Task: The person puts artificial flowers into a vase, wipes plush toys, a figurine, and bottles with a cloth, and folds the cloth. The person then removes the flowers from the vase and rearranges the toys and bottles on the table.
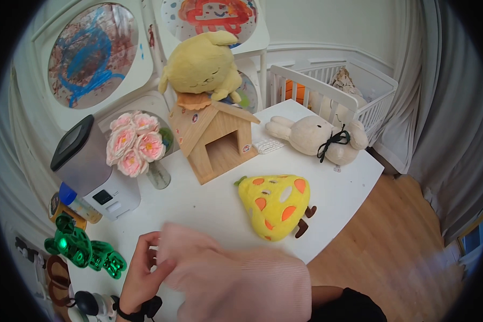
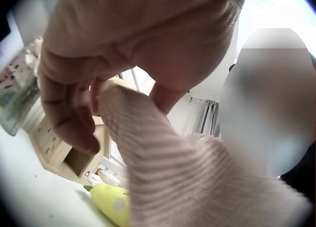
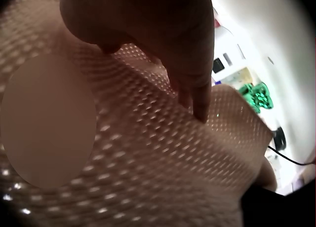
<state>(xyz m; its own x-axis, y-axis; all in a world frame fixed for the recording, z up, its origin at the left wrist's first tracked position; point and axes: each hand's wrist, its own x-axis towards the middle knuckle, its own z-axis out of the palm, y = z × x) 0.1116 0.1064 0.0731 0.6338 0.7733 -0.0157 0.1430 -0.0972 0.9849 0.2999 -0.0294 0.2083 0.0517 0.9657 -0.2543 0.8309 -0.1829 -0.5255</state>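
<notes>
A pale pink ribbed knit cloth [image 1: 241, 279], blurred in parts, hangs over the near side of the white table. My left hand [image 1: 142, 276] holds its left end, with the thumb against the fabric and the fingers bent. In the left wrist view, the narrow tip of the cloth [image 2: 158, 153] runs up between thumb and fingers. My right hand [image 3: 163, 44] grips the cloth in the right wrist view, fingers pointing down over a fold; from the head view the cloth hides it. A yellow plush toy [image 1: 273, 206] with orange spots lies just beyond the cloth.
Behind stands a wooden toy house [image 1: 214, 142] with a yellow plush [image 1: 201, 67] on its roof. A rabbit plush [image 1: 319, 137] lies at the back right. Pink flowers [image 1: 136, 145] in a glass vase, a grey-and-white appliance [image 1: 99, 166] and a shiny green figure [image 1: 86, 249] line the left side.
</notes>
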